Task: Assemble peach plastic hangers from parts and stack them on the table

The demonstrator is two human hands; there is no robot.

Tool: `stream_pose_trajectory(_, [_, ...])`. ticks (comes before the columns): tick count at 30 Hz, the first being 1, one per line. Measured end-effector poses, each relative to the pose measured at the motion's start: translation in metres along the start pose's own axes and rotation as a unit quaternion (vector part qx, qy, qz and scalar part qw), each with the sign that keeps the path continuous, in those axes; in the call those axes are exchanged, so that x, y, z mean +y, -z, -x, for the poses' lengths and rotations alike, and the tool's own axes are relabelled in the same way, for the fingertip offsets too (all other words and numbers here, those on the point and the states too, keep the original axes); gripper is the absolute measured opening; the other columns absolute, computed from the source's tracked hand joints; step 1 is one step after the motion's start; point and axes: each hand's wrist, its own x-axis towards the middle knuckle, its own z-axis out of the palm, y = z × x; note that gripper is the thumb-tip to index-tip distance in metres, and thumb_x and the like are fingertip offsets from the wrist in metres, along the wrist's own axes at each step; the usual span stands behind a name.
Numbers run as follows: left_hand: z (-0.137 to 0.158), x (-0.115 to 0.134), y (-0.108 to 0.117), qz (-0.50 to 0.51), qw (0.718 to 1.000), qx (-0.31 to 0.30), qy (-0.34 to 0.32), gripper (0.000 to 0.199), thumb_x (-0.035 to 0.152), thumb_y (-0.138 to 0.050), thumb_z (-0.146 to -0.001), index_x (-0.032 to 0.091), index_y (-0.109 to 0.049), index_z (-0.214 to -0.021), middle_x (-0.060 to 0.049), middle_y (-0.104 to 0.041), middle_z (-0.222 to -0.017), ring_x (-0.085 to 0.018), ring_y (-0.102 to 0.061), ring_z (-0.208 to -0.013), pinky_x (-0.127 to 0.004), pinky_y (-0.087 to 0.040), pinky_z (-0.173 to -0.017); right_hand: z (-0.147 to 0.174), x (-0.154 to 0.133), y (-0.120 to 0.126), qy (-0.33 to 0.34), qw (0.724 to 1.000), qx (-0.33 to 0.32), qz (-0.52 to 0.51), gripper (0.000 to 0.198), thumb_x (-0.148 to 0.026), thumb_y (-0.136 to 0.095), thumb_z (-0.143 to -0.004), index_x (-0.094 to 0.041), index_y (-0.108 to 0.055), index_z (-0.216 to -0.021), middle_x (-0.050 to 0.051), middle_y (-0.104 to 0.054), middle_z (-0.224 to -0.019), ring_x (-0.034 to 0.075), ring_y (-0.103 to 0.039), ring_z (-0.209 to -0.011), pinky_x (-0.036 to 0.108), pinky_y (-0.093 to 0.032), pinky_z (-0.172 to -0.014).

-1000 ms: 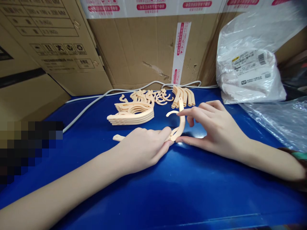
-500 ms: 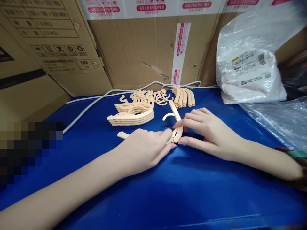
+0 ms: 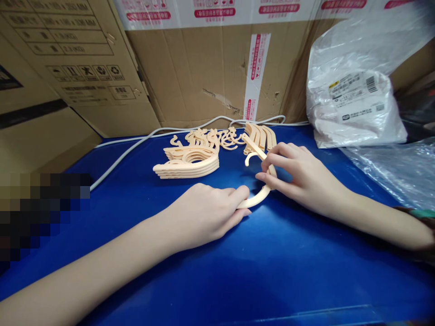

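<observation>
Between my two hands is a cream plastic folding clothes hanger (image 3: 257,197), with its hook (image 3: 250,158) pointing left and back. My left hand (image 3: 212,210) grips one arm of it between thumb and fingers; the rest of that arm is hidden under the hand. My right hand (image 3: 295,174) pinches the hanger near its joint, where the other arm (image 3: 253,146) slants up and away. Behind my left hand lies a stack of similar folded hangers (image 3: 190,168). A pile of loose hooks (image 3: 229,137) and a row of curved hanger arms (image 3: 261,136) lie farther back.
A blue table surface (image 3: 217,280) lies under everything. Cardboard boxes (image 3: 190,68) stand along the back and left. A white cable (image 3: 125,156) runs behind the parts. At the right are a white plastic bag (image 3: 356,99) with a label and clear plastic film (image 3: 401,167).
The hanger's hooked end has moved right and slightly back with my right hand, which now pinches the joint. A curved section now shows between the hands. My left hand has barely moved.
</observation>
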Motion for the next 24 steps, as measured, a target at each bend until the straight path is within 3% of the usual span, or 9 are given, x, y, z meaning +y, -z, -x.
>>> stream_pose_trajectory(7, [0.000, 0.000, -0.001, -0.014, 1.000, 0.010, 0.000, 0.015, 0.033, -0.043, -0.099, 0.020, -0.051, -0.097, 0.002, -0.068, -0.076, -0.021, -0.067, -0.062, -0.028, -0.026, -0.045, -0.002, 0.010, -0.001, 0.018, 0.999, -0.013, 0.033, 0.011, -0.022, -0.052, -0.089, -0.020, -0.063, -0.091, 0.009, -0.058, -0.099, 0.026, -0.052, -0.090, 0.042, -0.040, -0.079])
stream_pose_trajectory(13, [0.000, -0.003, -0.004, -0.005, 0.997, 0.070, 0.034, 0.014, 0.031, -0.043, -0.098, 0.020, -0.052, -0.096, 0.002, -0.066, -0.077, -0.018, -0.063, -0.058, -0.028, -0.028, -0.045, -0.003, 0.013, -0.003, 0.030, 0.998, -0.026, 0.041, 0.017, -0.013, -0.047, -0.088, -0.018, -0.063, -0.094, 0.010, -0.060, -0.098, 0.025, -0.051, -0.088, 0.040, -0.042, -0.078])
stream_pose_trajectory(17, [0.000, -0.005, -0.005, 0.000, 0.992, 0.108, 0.059, 0.015, 0.032, -0.044, -0.098, 0.020, -0.052, -0.095, 0.000, -0.064, -0.083, -0.019, -0.063, -0.068, -0.028, -0.035, -0.050, -0.002, 0.014, -0.004, 0.035, 0.998, -0.026, 0.036, 0.019, -0.009, -0.046, -0.087, -0.017, -0.063, -0.093, 0.010, -0.059, -0.098, 0.025, -0.052, -0.089, 0.039, -0.043, -0.079])
stream_pose_trajectory(24, [-0.001, -0.008, -0.009, -0.006, 0.993, 0.102, 0.060, 0.019, 0.031, -0.041, -0.099, 0.020, -0.056, -0.098, -0.002, -0.059, -0.101, -0.018, -0.062, -0.079, -0.028, -0.040, -0.055, -0.002, 0.017, -0.008, 0.033, 0.999, -0.023, -0.020, 0.025, -0.004, -0.043, -0.085, -0.016, -0.063, -0.094, 0.012, -0.057, -0.103, 0.024, -0.054, -0.096, 0.039, -0.046, -0.086])
